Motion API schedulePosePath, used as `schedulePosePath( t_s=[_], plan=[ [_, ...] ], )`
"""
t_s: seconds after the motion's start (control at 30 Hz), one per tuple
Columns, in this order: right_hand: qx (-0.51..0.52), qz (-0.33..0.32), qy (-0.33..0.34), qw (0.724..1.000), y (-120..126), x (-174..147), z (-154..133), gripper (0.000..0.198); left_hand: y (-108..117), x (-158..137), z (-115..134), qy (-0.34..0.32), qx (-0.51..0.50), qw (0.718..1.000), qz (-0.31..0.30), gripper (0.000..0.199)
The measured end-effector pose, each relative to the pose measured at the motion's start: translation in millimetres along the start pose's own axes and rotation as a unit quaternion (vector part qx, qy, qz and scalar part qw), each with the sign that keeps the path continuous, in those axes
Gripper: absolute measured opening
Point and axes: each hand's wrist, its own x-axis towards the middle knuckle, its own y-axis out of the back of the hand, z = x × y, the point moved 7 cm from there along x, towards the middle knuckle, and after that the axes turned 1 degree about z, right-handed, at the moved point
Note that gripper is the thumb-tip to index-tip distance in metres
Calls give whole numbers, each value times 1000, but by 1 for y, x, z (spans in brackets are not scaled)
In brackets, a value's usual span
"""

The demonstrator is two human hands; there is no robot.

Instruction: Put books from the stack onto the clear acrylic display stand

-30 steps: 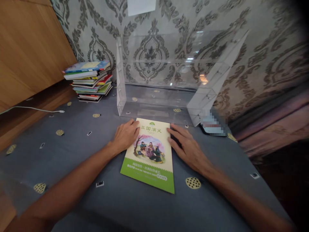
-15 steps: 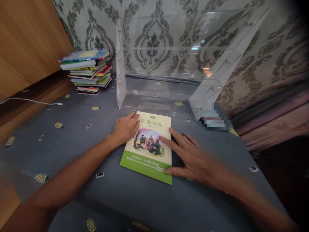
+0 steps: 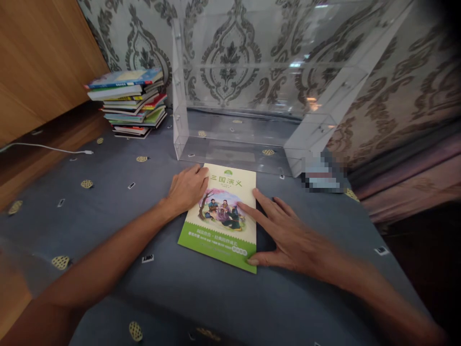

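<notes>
A paperback book (image 3: 219,233) with a cream and green cover lies face up on the patterned blue-grey cloth, its title in Chinese characters above a picture of seated figures. My left hand (image 3: 189,187) is closed at the book's upper left edge, fingers curled together and thumb out of sight. On the opposite side, my right hand (image 3: 284,235) is spread open. Its index finger and thumb rest on the cover, and another fingertip touches the right edge.
Just behind the book stands a clear acrylic shelf rack (image 3: 182,115) against the patterned wall. A tall stack of books (image 3: 131,103) is at the back left, near a white cable (image 3: 54,148). A blurred-out item (image 3: 322,175) lies right of the rack.
Both hands stay in nearly the same place on the book. The right thumb has shifted slightly down along the cover, and the view has tilted a little.
</notes>
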Motion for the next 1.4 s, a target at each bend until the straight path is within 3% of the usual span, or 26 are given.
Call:
schedulePosePath(
  t_s=[0.53,0.77,1.03,1.17,1.4],
  plan=[
    [21,-21,-9,1000,-3,3,3,100,0,0,2,-21,14,999,25,28],
    [47,-41,-50,997,0,9,2,94,2,-2,4,-30,41,998,22,29],
    [25,34,-119,992,1,20,-8,67,3,-3,3,-30,41,998,33,30],
    [31,90,-156,983,-1,30,2,57,2,-3,2,-29,30,999,31,31],
    [59,154,-178,970,-4,34,14,54,4,-4,3,-33,26,999,30,31]
  ],
)
